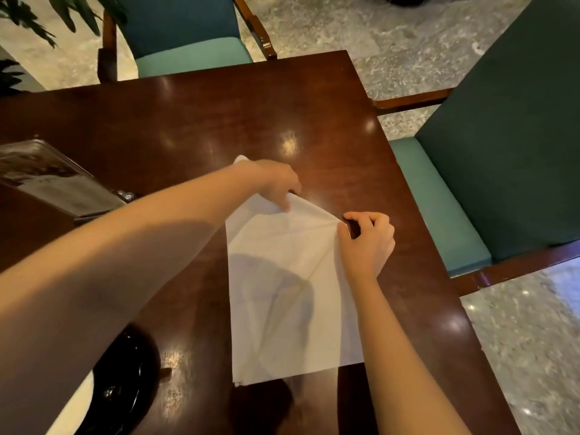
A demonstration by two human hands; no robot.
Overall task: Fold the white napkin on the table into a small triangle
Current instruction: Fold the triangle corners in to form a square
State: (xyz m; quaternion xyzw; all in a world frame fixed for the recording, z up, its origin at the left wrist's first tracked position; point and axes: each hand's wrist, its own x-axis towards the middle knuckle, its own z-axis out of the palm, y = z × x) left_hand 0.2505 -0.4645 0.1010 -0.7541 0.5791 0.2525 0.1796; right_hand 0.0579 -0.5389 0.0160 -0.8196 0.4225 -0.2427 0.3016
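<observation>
A white napkin (288, 296) lies spread on the dark wooden table (219, 120), its near edge close to me. My left hand (276, 182) reaches across and pinches the napkin's far edge near the top middle, lifting it slightly. My right hand (365, 243) pinches the far right corner between thumb and fingers. The cloth between the two hands is raised into a slanted fold. A small far-left corner of the napkin shows behind my left wrist. My left arm casts a shadow on the cloth.
A dark tray-like holder (53, 177) sits at the table's left. A black glossy object (125, 381) is near my left elbow. Teal chairs stand at the far side (185, 36) and the right (489, 152). Plant leaves (28, 17) hang far left.
</observation>
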